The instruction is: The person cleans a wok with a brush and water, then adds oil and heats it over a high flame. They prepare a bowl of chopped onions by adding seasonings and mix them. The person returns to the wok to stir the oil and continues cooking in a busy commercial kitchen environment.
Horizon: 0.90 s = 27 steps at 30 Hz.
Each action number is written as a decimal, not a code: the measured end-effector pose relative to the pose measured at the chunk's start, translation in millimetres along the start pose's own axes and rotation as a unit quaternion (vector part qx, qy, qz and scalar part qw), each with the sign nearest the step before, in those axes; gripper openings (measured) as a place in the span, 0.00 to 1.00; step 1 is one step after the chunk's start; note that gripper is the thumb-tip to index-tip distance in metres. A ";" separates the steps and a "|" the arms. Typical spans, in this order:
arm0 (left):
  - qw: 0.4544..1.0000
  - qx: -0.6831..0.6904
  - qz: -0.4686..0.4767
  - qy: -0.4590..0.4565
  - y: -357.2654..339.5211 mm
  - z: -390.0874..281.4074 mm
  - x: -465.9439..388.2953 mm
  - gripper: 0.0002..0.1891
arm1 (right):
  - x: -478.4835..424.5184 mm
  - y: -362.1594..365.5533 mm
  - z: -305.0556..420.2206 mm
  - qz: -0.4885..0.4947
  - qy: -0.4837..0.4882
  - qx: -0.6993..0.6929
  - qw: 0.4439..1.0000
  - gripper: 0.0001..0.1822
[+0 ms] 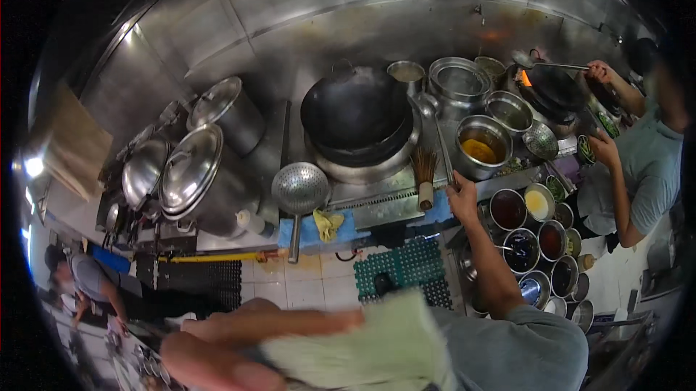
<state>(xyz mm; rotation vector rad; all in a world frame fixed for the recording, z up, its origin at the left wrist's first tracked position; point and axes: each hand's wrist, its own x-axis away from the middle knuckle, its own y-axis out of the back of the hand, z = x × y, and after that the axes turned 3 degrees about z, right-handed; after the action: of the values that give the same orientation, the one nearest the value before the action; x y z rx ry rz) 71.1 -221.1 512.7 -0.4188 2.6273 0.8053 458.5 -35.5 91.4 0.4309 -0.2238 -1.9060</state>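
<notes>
Close to the camera, my left hand (pixel 234 331) grips a pale green cloth (pixel 375 342), both somewhat blurred. My right hand (pixel 462 199) is shut on the handle of a long metal ladle (pixel 442 141). The ladle's bowl points away from me, between the wok and the metal pots. A large black wok (pixel 356 113) sits on a round burner, left of the ladle. Beside my right hand lies a bamboo wok brush (pixel 425 179), bristles pointing away. A perforated skimmer (pixel 300 188) rests at the stove's front, next to a crumpled yellow cloth (pixel 328 224).
Tall lidded stockpots (pixel 193 170) stand left, near a squeeze bottle (pixel 253 222). A metal pot with orange-yellow contents (pixel 478 149) and several sauce containers (pixel 508 210) are at right. Another person (pixel 631 173) works at a flaming wok; a second person (pixel 103 282) is at lower left.
</notes>
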 end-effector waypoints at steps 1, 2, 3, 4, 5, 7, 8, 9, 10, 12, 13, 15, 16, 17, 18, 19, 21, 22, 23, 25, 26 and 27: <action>0.999 -0.023 0.040 0.023 -10.6 1.4 -2.9 0.11 | 14.6 7.2 24.5 0.034 -0.022 -0.027 0.999 0.25; 0.995 -0.039 0.085 0.036 -20.2 7.2 -8.3 0.11 | 34.6 27.8 58.8 0.033 -0.112 -0.052 0.992 0.30; 0.987 -0.070 0.132 0.051 -29.3 10.2 -22.4 0.11 | 43.1 27.5 58.3 0.041 -0.109 -0.079 0.990 0.30; 0.981 -0.085 0.158 0.075 -44.1 10.6 -28.3 0.11 | 51.5 29.5 55.8 0.047 -0.105 -0.105 0.988 0.30; 0.973 -0.104 0.185 0.095 -54.9 10.6 -36.9 0.11 | 61.9 34.1 54.0 0.041 -0.104 -0.138 0.984 0.30; 0.956 -0.137 0.229 0.123 -74.0 7.7 -55.3 0.11 | 71.7 37.2 44.8 0.042 -0.084 -0.103 0.990 0.32; 0.948 -0.144 0.244 0.144 -81.1 10.3 -62.2 0.11 | 86.1 34.8 50.3 0.057 -0.094 -0.125 0.986 0.32; 0.944 -0.144 0.253 0.155 -91.9 10.4 -66.8 0.11 | 96.4 43.3 54.2 0.081 -0.098 -0.133 0.983 0.32; 0.940 -0.150 0.263 0.159 -98.5 16.4 -73.4 0.11 | 101.4 47.4 50.0 0.078 -0.095 -0.121 0.985 0.32; 0.933 -0.158 0.281 0.162 -115.1 18.7 -84.1 0.11 | 103.9 51.4 44.4 0.096 -0.086 -0.094 0.987 0.33; 0.933 -0.154 0.286 0.153 -118.7 20.7 -84.8 0.11 | 107.4 58.5 42.3 0.102 -0.050 -0.059 0.992 0.33; 0.934 -0.139 0.298 0.141 -146.0 30.1 -100.5 0.11 | 109.0 61.3 41.1 0.114 0.029 -0.023 0.993 0.32; 0.940 -0.148 0.280 0.124 -159.5 27.6 -108.3 0.11 | 74.4 80.2 45.8 0.099 0.012 -0.071 0.992 0.31; 0.945 -0.120 0.289 0.095 -169.7 41.5 -120.5 0.11 | 109.7 70.4 32.4 0.085 -0.063 -0.137 0.985 0.30; 0.956 -0.108 0.262 0.077 -178.5 57.1 -129.6 0.11 | 125.1 82.1 -2.7 0.089 -0.023 -0.075 0.993 0.30; 0.958 -0.117 0.253 0.074 -189.4 54.6 -139.2 0.11 | 116.9 81.3 7.8 0.091 -0.007 -0.095 0.991 0.30; 0.971 -0.090 0.209 0.075 -203.2 57.0 -143.9 0.11 | 128.8 74.0 48.4 0.130 -0.049 -0.173 0.975 0.30; 0.970 -0.092 0.220 0.054 -200.0 63.8 -152.7 0.11 | 119.4 84.8 44.5 0.122 -0.028 -0.161 0.979 0.30; 0.971 -0.083 0.220 0.056 -204.4 59.5 -148.7 0.10 | 116.0 91.8 39.1 0.108 -0.008 -0.150 0.983 0.31; 0.975 -0.061 0.194 0.085 -206.0 55.3 -137.2 0.10 | 107.5 70.2 42.4 0.119 -0.008 -0.183 0.976 0.31; 0.977 -0.043 0.189 0.085 -200.5 53.6 -130.7 0.10 | 109.9 70.0 35.2 0.114 -0.022 -0.187 0.976 0.31; 0.980 -0.022 0.180 0.086 -193.6 50.1 -121.7 0.10 | 106.4 70.6 33.2 0.118 -0.029 -0.184 0.975 0.31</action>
<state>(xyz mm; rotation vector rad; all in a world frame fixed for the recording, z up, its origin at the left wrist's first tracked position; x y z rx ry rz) 265.3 -324.5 432.8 -0.0202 2.8965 0.9774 472.0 -161.9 126.7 0.0939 0.0411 -1.6795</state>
